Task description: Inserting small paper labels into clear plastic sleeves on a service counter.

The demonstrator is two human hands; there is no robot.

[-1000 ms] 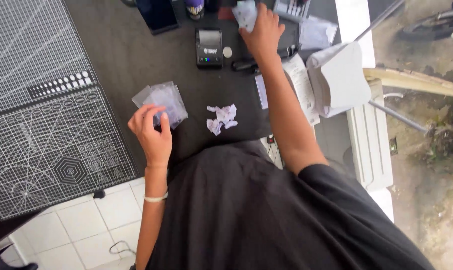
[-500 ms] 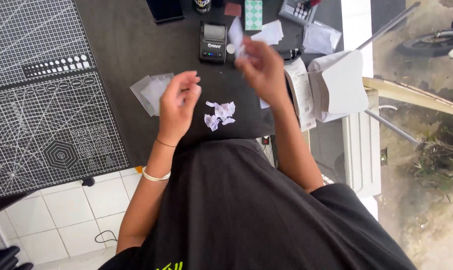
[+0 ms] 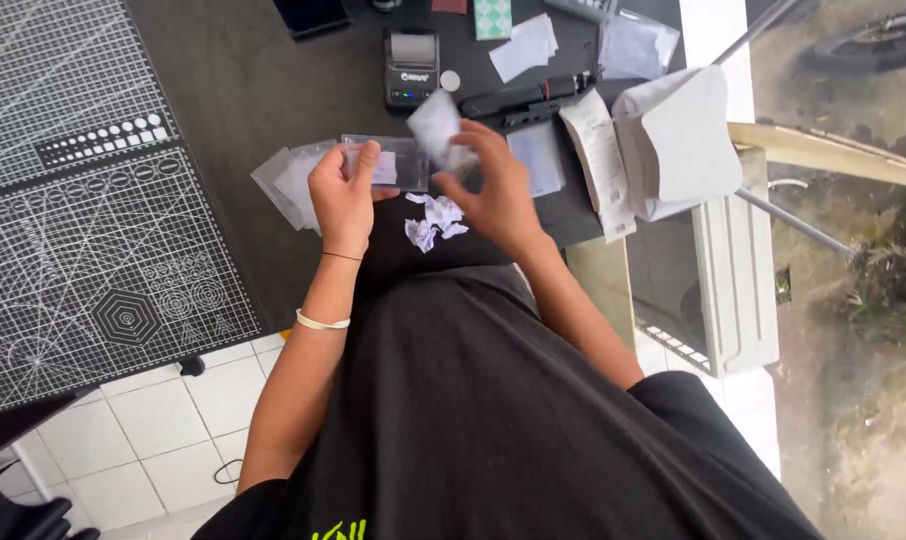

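My left hand (image 3: 341,195) grips a clear rigid plastic sleeve (image 3: 398,163) by its left end and holds it level above the dark table (image 3: 233,90). My right hand (image 3: 493,185) pinches a small white slip of paper (image 3: 433,120) at the sleeve's right end. Just below both hands, small torn bits of white paper (image 3: 431,220) lie in a heap near the table's front edge. A few more clear sleeves (image 3: 288,180) lie on the table under my left hand.
A small black label printer (image 3: 411,68) stands behind the hands, with a black tool (image 3: 518,98) to its right. A grey cutting mat (image 3: 83,200) covers the left. Paper strips (image 3: 598,160) and a white folded box (image 3: 678,140) sit at the right edge.
My right hand came back from the far side of the table with the white slip. My left hand lifted one clear sleeve off the pile, and both hands met over the table's front edge.
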